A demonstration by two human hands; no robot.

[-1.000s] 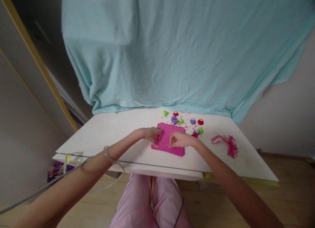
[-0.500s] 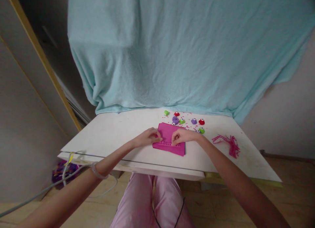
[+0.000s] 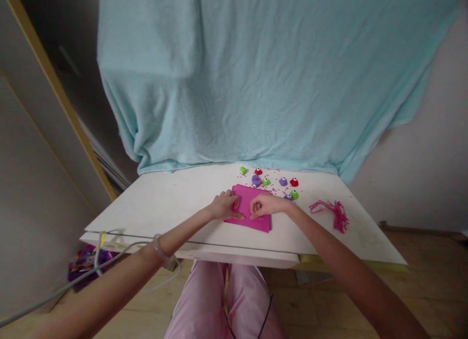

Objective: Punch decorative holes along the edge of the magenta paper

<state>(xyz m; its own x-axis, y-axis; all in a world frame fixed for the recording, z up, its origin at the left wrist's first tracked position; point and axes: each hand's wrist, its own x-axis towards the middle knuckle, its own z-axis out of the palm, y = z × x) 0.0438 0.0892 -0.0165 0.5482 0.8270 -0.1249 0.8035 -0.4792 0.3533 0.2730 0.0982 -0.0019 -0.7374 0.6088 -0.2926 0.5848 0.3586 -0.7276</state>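
Observation:
A small stack of magenta sheets, like craft foam, lies near the front of the white table. My left hand rests over the stack's left edge, thumb stretched onto the top sheet and apart from the fingers. On the right part of the stack, my right hand is closed, fingers curled in to the thumb. What it pinches, if anything, is hidden. Small raised marks show on the magenta surface just beside its fingertips, too small to make out.
Behind the stack sit several small figures with eyes, such as a red one and a green one, among pink scraps. A tangle of punched magenta strips lies right on the white table. A blue cloth hangs behind.
The punched strip that lay across the sheet between my hands no longer shows there. My left thumb has stretched away from its fingers, and my right fingers have curled. The whole view has shifted slightly.

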